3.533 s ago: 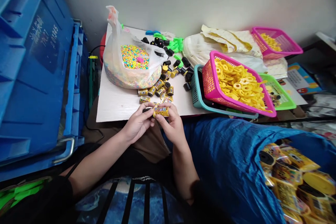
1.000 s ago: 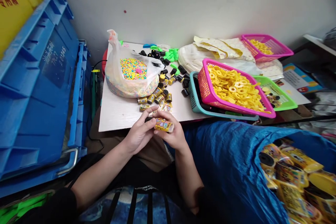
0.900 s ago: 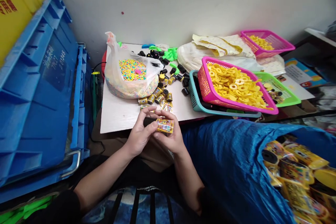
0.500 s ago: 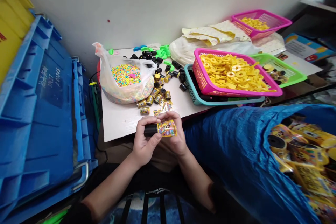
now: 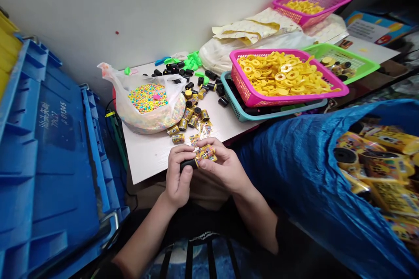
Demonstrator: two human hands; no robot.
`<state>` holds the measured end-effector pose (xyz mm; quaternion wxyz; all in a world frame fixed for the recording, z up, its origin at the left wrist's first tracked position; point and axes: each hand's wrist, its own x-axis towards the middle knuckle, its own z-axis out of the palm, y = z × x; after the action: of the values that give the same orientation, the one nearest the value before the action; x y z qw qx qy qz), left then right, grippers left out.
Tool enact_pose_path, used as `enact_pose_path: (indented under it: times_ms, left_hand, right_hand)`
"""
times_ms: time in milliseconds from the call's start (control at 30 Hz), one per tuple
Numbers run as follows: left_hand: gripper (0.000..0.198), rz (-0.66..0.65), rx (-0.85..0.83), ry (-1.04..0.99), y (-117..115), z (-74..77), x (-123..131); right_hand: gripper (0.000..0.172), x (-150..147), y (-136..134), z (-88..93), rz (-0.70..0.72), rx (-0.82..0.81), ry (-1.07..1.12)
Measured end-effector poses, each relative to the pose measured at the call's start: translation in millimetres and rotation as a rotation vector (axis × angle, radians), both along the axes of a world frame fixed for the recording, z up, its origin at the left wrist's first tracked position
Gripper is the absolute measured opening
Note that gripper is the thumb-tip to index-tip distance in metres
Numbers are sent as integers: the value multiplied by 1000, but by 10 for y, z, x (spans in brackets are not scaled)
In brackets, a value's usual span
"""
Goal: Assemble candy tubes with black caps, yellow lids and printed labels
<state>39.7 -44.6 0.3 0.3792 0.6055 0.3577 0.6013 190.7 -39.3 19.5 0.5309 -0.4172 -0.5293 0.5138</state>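
Observation:
My left hand (image 5: pixel 176 181) is wrapped round a small black plastic cylinder (image 5: pixel 188 164), held level above the table's front edge. A yellow, brightly printed label sleeve (image 5: pixel 206 152) sits at its right end. On that sleeve my right hand (image 5: pixel 227 168) closes with thumb and fingers. How far the sleeve reaches over the cylinder is hidden by the fingers. Just beyond my hands lie loose flat printed labels (image 5: pixel 205 129) and several yellow-labelled little cylinders (image 5: pixel 178 138). Bare black cylinders (image 5: pixel 172 67) are scattered farther back.
A plastic bag of coloured beads (image 5: pixel 147 127) stands at the table's left. Right of it, a pink basket of yellow rings (image 5: pixel 248 91) rests on a teal basket (image 5: pixel 240 113). A blue sack (image 5: pixel 278 152) of labelled pieces is on my right; blue crates (image 5: pixel 65 174) stand left.
My right hand has come round so its thumb presses the label sleeve from the front. My left thumb has drawn back off the sleeve. The camera view has shifted slightly.

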Motion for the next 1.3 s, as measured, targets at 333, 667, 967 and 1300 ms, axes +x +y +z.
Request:
enact_pose_path:
  times_ms: [333,667,967,1300]
  left_hand:
    - [16,-54,-146,-21,50,84,39]
    - [24,-46,-248,-9,72,76,70]
    - [19,27,-171,-2,73,-23,95]
    - [33,-225,-670,-578,20,144,169]
  right_hand:
    - [19,-10,52,-184,-78,9,31]
    - [29,-87,110,-232,-41,-91,247]
    - [30,-106,88,-280,-108,0,123]
    - [74,28,174,-424,108,125,104]
